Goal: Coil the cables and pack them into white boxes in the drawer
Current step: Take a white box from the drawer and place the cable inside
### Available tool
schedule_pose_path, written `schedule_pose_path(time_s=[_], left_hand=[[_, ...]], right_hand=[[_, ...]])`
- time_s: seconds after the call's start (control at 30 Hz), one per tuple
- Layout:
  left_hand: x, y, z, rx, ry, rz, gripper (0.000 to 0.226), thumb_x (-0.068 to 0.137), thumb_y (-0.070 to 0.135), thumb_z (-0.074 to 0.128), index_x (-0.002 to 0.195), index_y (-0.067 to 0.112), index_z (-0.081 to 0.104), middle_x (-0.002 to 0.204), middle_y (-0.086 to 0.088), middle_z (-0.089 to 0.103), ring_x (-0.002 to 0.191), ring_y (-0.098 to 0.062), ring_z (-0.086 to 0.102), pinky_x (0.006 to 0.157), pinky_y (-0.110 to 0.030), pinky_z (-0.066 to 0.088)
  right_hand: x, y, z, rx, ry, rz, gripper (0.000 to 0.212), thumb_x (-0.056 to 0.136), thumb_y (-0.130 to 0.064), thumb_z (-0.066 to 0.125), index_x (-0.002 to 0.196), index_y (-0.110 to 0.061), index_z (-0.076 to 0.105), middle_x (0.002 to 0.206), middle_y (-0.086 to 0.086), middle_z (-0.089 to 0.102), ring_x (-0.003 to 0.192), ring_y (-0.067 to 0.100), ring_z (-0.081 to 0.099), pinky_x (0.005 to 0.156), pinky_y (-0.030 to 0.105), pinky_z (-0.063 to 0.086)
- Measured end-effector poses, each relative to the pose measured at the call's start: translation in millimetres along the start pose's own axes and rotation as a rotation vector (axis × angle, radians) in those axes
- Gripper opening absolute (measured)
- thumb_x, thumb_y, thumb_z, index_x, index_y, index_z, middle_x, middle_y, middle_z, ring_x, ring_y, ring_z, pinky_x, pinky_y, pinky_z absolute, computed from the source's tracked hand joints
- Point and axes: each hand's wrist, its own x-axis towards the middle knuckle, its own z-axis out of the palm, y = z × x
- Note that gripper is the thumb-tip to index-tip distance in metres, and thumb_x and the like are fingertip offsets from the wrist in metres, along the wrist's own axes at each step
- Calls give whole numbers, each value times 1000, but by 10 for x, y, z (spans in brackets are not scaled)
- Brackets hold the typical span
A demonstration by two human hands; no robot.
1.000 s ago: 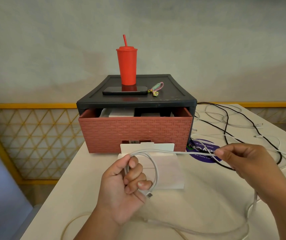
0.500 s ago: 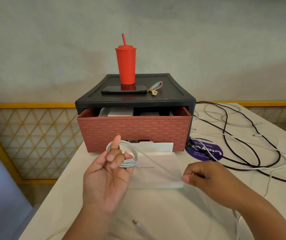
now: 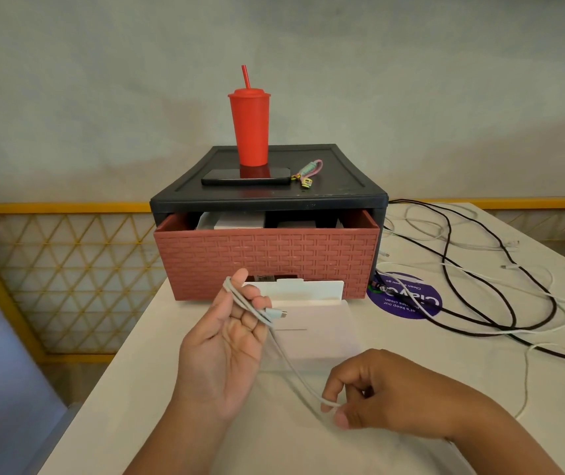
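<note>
Cable (image 3: 240, 299), white, part-coiled. Location: centre of frame, looped over the raised fingers of the left hand (image 3: 221, 354), above the open white box (image 3: 315, 337) on the table (image 3: 137, 389), in front of the drawer (image 3: 267, 258). Coil flattened, long axis upper left to lower right; connector tip points right. Free run slants to lower right, pinched by the right hand (image 3: 390, 395). Risk: loops look loosely held and may slip off if the run is pulled taut; tail may snag the loose cables (image 3: 445, 255) at right.
</note>
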Motion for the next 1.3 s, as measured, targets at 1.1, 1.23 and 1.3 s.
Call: schedule_pose_path(time_s=[1.1, 1.23, 1.3], left_hand=[[-190, -201, -36, 1654, -591, 538, 25, 89, 54, 38, 71, 36, 40, 62, 22, 43, 59, -2, 40, 53, -12, 26], [-181, -222, -29, 1409, -482, 465, 51, 87, 53, 39, 73, 7, 53, 57, 10, 37, 51, -4, 33, 50, -18, 26], [-195, -218, -4, 1322, -400, 436, 47, 84, 53, 40, 79, 10, 58, 55, 10, 39, 50, -3, 34, 49, -14, 26]], right_hand=[[-110, 211, -308, 956, -203, -403, 30, 68, -17, 80, 96, -10, 69, 61, 6, 60, 36, 0, 44, 37, 12, 40], [-112, 231, -363, 1239, -317, -625, 30, 89, 14, 41, 118, 7, 47, 101, 24, 58, 69, 8, 62, 64, 21, 52], [-112, 241, -353, 1309, -286, -675, 31, 89, 16, 37, 119, 11, 43, 111, 30, 53, 75, 15, 60, 71, 26, 52]])
